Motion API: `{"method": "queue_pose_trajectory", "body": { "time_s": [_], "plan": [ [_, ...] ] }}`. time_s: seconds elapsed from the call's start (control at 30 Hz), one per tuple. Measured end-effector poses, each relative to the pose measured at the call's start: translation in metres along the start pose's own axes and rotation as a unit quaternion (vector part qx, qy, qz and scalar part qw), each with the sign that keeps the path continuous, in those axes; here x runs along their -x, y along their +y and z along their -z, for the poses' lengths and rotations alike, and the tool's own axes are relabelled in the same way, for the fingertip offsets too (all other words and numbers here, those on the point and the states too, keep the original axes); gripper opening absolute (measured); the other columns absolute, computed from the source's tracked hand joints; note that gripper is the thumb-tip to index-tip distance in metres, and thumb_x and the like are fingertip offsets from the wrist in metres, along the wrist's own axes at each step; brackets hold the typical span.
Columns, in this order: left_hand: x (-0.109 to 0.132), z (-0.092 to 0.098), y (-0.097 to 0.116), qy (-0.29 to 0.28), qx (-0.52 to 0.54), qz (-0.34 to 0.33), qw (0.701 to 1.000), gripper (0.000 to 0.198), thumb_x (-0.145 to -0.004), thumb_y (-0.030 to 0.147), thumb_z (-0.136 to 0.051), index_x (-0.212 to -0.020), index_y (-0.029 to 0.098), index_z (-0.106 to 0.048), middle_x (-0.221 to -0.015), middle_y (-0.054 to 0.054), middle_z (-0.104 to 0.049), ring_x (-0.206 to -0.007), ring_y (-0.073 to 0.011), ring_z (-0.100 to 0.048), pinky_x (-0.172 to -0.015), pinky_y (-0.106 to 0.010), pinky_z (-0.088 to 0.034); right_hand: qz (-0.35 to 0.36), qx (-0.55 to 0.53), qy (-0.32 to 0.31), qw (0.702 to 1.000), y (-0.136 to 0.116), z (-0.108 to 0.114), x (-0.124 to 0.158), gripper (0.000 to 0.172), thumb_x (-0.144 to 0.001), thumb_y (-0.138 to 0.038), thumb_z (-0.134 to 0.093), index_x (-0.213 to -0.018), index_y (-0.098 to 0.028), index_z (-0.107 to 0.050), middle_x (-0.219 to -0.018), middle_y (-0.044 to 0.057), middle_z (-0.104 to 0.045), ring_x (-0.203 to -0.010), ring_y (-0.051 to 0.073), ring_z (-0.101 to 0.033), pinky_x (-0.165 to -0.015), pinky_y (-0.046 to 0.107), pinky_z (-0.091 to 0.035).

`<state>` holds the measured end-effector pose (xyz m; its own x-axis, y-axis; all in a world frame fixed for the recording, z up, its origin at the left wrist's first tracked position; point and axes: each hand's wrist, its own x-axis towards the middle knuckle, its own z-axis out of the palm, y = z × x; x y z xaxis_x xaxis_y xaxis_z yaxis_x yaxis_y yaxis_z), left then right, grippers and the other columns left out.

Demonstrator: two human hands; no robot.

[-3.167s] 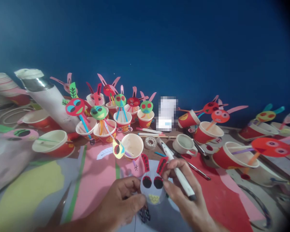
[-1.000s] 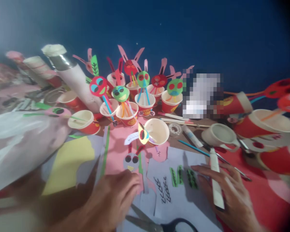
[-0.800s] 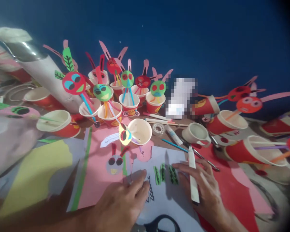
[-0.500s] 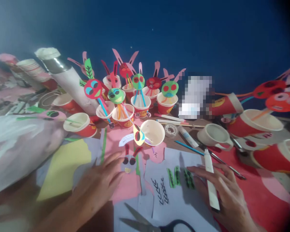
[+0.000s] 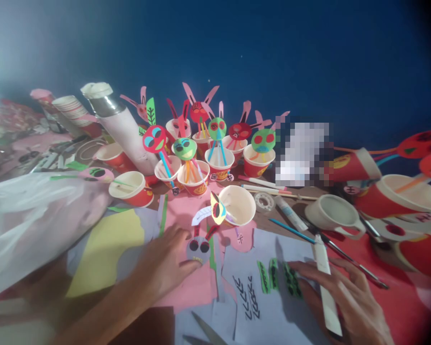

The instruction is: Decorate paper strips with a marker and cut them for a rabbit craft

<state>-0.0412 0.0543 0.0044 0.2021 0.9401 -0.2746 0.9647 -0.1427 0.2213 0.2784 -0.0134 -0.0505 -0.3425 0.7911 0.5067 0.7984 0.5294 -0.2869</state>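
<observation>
Your left hand [image 5: 163, 270] is the nearer one to the small gray paper face [image 5: 197, 249], which lies flat on a pink paper sheet [image 5: 190, 292]. The face's long axis runs away from you, its two red paper ears [image 5: 196, 232] pointing toward a paper cup [image 5: 239, 206] just beyond it. That hand is spread wide, its fingertips [image 5: 190, 266] touching the face's lower edge, and it holds nothing you can see. Well to the right of the face, your right hand [image 5: 345, 299] lies with its fingers spread on a white paper sheet [image 5: 273, 311], just beside green paper strips [image 5: 269, 275]. A white marker [image 5: 326, 292] runs along that hand, but you cannot tell whether it is gripped.
</observation>
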Motion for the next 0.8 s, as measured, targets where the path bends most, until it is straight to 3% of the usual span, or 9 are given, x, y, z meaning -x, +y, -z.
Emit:
{"method": "queue_pose_trajectory", "body": {
  "time_s": [0.53, 0.7, 0.8],
  "plan": [
    [-0.001, -0.016, -0.003, -0.007, 0.097, 0.052, 0.994, 0.021, -0.078, 0.033, -0.054, -0.095, 0.023, -0.046, -0.102, -0.005, -0.064, -0.092, -0.0241, -0.061, -0.077, -0.035, -0.043, -0.021, -0.023, -0.02, 0.999, -0.008, 0.005, -0.01, 0.03, -0.081, -0.004, -0.053, -0.106, -0.019, -0.052, -0.091, 0.006, -0.073, -0.072, 0.021, -0.068, -0.089, 0.047, -0.032],
    [0.0, -0.021, -0.003, 0.015, 0.124, 0.038, 0.991, 0.012, -0.084, 0.034, -0.044, -0.086, 0.023, -0.048, -0.084, -0.001, -0.063, -0.072, -0.0183, -0.06, -0.065, -0.029, -0.041, -0.007, -0.017, -0.016, 1.0, -0.005, 0.006, -0.007, 0.03, -0.08, -0.005, -0.053, -0.107, -0.019, -0.053, -0.091, 0.006, -0.074, -0.073, 0.022, -0.068, -0.088, 0.046, -0.032],
    [0.005, -0.013, -0.005, 0.017, 0.181, 0.05, 0.982, 0.016, -0.081, 0.037, -0.046, -0.078, 0.021, -0.05, -0.07, 0.001, -0.058, -0.062, -0.0163, -0.055, -0.059, -0.026, -0.039, -0.001, -0.011, -0.015, 1.0, -0.005, 0.006, -0.008, 0.03, -0.081, -0.007, -0.053, -0.108, -0.019, -0.053, -0.092, 0.006, -0.074, -0.074, 0.022, -0.068, -0.087, 0.045, -0.033]
  ]
}}
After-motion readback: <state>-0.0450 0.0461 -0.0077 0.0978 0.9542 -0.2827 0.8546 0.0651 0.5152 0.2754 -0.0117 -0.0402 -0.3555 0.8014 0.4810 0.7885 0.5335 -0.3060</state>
